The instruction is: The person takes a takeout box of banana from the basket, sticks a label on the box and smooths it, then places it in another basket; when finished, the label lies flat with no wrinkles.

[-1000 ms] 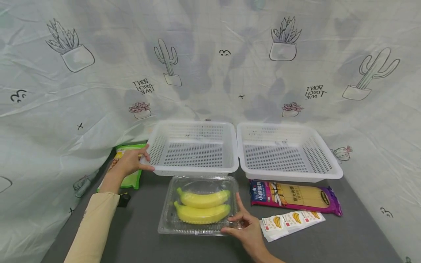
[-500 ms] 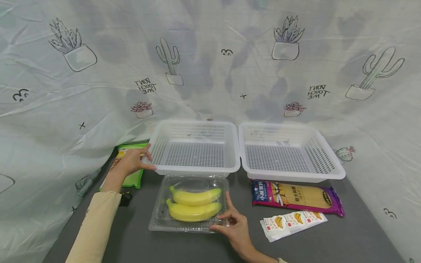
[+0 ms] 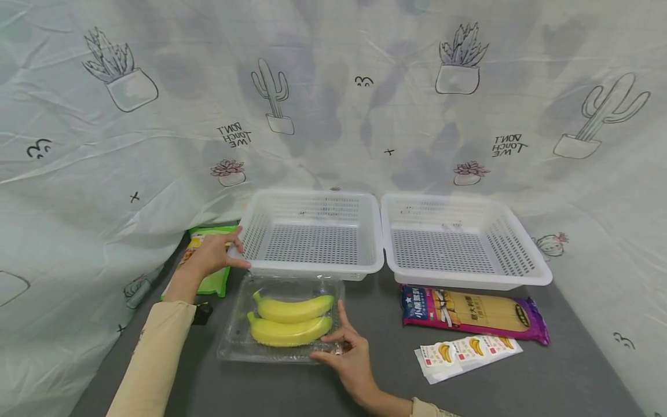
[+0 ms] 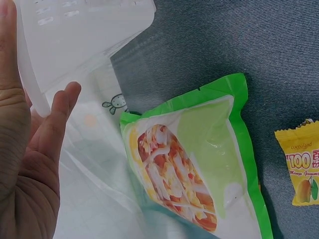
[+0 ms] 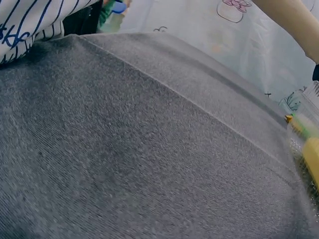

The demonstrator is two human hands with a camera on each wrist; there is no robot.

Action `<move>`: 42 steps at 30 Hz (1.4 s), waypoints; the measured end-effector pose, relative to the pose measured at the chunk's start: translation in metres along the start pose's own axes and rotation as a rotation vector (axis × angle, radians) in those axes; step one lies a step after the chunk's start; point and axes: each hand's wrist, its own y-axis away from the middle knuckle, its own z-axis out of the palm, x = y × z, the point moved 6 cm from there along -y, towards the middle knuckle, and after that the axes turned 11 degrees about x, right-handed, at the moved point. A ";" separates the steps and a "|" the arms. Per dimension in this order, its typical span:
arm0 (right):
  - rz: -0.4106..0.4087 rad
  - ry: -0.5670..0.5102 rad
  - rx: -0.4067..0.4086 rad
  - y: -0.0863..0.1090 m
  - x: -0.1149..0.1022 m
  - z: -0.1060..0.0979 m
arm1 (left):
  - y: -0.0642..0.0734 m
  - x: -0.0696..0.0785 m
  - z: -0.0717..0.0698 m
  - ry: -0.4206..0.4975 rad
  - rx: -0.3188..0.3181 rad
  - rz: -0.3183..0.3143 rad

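My left hand grips the left end of a white plastic basket. In the left wrist view its fingers reach round the basket's wall. With my right hand I pinch the right side of a clear plastic clamshell box, which lies on the grey table in front of that basket. Two yellow bananas lie side by side inside the box. In the right wrist view only an end of the box and some banana yellow show at the right edge; the hand itself is out of that frame.
A second white basket stands to the right. In front of it lie a spaghetti packet and a strip of banana stickers. A green food bag and a small yellow candy packet lie left. A printed curtain hangs behind.
My right hand has slid the clamshell box with the bananas to the left, along the front of the left basket. My left hand has kept its place on the basket.
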 end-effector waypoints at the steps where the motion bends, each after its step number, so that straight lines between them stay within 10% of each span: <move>1: 0.000 0.001 -0.001 -0.001 -0.001 0.001 | 0.000 0.001 0.000 0.001 -0.004 -0.006; 15: -0.026 0.017 0.030 0.000 -0.005 -0.003 | -0.002 0.007 0.000 0.009 0.013 0.011; 29: 0.076 0.253 0.039 -0.001 -0.011 0.004 | 0.001 0.014 -0.004 -0.003 -0.061 0.055; 42: 0.102 0.424 -0.186 -0.003 -0.030 -0.013 | 0.021 0.015 -0.003 -0.003 0.023 0.020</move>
